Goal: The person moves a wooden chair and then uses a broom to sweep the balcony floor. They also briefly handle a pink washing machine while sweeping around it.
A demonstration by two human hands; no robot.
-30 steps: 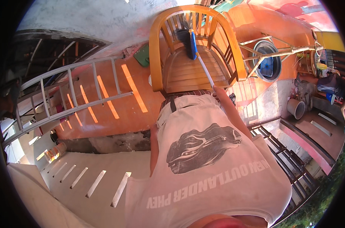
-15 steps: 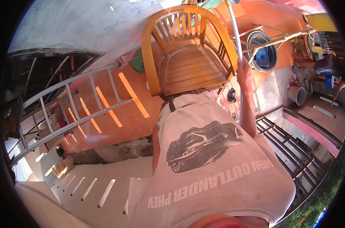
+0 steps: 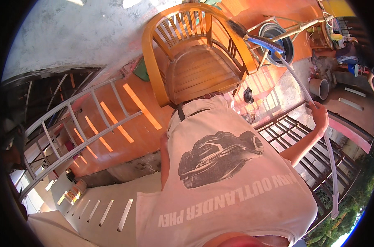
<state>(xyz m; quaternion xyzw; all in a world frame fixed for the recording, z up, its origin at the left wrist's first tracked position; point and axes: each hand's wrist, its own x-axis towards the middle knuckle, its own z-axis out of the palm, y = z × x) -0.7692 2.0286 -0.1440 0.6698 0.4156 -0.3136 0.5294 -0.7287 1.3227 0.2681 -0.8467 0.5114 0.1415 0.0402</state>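
My right hand (image 3: 318, 117) is closed around the pale handle of a broom (image 3: 294, 74), out to the right of my body. The broom's blue head with dark bristles lies across the right arm of a brown wooden chair (image 3: 207, 72), or just above it; I cannot tell if they touch. Its handle runs back past my hand toward the railing and greenery. The slatted chair stands directly in front of me. Only part of my left arm (image 3: 164, 158) shows, down along my side; the hand itself is hidden.
A metal ladder (image 3: 77, 140) leans at the left. Beyond the broom stand a dark tub (image 3: 291, 51) and a bamboo pole (image 3: 304, 29). A grey bucket (image 3: 318, 88) sits at the right, near another person's arm (image 3: 371, 80). A dark metal railing (image 3: 292, 125) borders my right side.
My right hand has swung outward and back to the right, drawing the broom along. Its blue head has come into fuller view beside the chair, and the handle now slants to the lower right.
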